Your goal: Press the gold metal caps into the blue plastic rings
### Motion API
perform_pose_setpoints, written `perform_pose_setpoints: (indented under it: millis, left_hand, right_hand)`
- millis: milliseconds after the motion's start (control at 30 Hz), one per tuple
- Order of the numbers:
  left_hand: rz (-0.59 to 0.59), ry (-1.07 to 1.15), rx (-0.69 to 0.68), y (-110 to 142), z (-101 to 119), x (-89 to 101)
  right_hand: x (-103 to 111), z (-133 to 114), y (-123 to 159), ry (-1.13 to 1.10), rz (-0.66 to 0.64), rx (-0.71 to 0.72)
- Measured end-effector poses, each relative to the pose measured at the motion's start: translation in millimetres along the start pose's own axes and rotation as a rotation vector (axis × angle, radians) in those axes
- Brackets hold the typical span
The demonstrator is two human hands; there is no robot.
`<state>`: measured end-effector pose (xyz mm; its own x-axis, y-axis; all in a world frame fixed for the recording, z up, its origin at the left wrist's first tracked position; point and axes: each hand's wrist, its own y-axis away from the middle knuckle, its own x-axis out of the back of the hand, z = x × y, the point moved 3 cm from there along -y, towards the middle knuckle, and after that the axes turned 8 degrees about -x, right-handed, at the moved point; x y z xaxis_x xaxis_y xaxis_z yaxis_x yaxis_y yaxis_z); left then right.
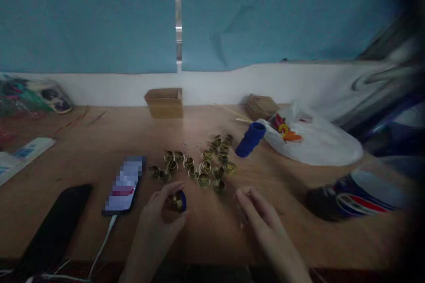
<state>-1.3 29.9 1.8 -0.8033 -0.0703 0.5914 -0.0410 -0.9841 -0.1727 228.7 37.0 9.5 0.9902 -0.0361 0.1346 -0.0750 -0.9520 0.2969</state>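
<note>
While left hand grips a blue-rimmed piece, right hand is half-curled, can't tell if loaded. Gold pieces crowd ahead; phone left, bottle right.

Likely home or dorm room, can't tell which: wooden counter against white wall, phone on cable, soda bottle, plastic bag, blue wall covering.

A red, white and blue Pepsi emblem marks the bottle, any lettering too blurred to read.
</note>
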Motion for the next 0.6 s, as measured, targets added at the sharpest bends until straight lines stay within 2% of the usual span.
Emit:
perform_pose_setpoints:
  millis: [67, 133, 300, 467, 600]
  left_hand:
    - [-0.034, -0.12, 0.045, -5.5, -4.9, -4.8]
    - [-0.055, -0.214, 0.031, -10.3, -7.8, -8.9]
    - [-0.053, -0.33, -0.225, -13.8, -7.1, -15.9]
    - [-0.122, -0.388, -0.426, -5.0, -19.4, -17.2]
    - [-0.07, -0.454, -0.427, -0.7, -37.2, -4.0]
  right_hand:
    - [-1.8, 4.3, 3.7, 0.046, -0.022, 0.013]
    - [-4.4, 6.4, 7.0, 0.097, -0.054, 0.034]
    - [-12.4, 1.3, 8.9, 0.217, -0.127, 0.122]
    - [-11.5, -2.8, -3.0, 0.324, -0.034, 0.196]
    - [-5.9, 2.0, -18.6, 0.442, 0.097, 0.234]
